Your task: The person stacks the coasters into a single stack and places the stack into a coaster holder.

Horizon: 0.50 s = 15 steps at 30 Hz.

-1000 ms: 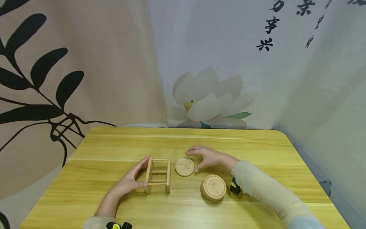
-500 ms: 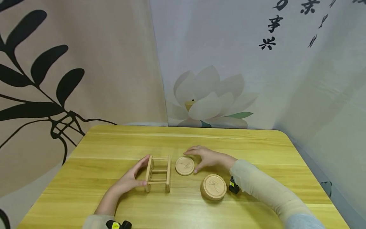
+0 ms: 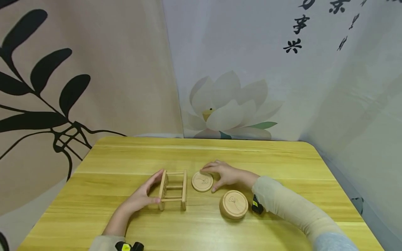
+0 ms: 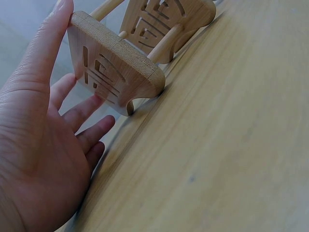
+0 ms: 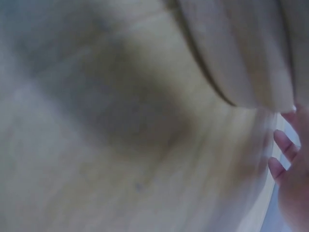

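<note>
My left hand (image 3: 139, 201) holds the left side panel of a small wooden coaster rack (image 3: 184, 190), thumb at the near end and fingers at the far end. In the left wrist view, slots are cut through the rack's panel (image 4: 104, 67), and round bars join it to a second one. Just right of the rack, a round wooden coaster (image 3: 202, 181) with an engraved leaf lies flat. My right hand (image 3: 227, 176) arches beside it, fingertips over its far rim and thumb near its right edge. The right wrist view catches only some fingers (image 5: 286, 145) at its right edge.
A stack of round wooden coasters (image 3: 233, 205), its top one engraved, stands near my right wrist on the wooden table (image 3: 267, 157). Black wrist cameras sit at both sleeves. Behind the table hangs a printed backdrop (image 3: 232, 69).
My right hand has shifted slightly left, bringing its fingertips from beside the single coaster to over its far rim. The left hand and the rack have stayed in place.
</note>
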### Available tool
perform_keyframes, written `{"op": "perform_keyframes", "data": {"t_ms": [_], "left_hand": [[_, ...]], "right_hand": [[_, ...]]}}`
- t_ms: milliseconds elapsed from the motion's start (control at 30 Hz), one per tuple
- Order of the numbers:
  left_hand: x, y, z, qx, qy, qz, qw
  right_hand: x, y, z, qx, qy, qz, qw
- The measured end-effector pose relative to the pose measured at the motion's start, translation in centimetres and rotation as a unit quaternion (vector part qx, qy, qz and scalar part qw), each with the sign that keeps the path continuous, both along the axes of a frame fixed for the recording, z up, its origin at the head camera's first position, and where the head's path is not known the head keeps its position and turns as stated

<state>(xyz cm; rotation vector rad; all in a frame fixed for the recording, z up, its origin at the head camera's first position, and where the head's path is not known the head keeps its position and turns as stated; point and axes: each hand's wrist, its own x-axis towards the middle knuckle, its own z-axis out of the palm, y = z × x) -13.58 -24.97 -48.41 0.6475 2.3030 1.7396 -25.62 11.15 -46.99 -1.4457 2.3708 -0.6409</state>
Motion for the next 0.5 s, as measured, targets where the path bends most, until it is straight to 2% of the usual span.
{"op": "perform_keyframes", "data": {"t_ms": [500], "left_hand": [[-0.02,0.15,0.12,-0.004,-0.004,0.008,1.0]], "right_hand": [[0.69,-0.23,-0.43,-0.006,0.033,-0.007,0.9994]]}}
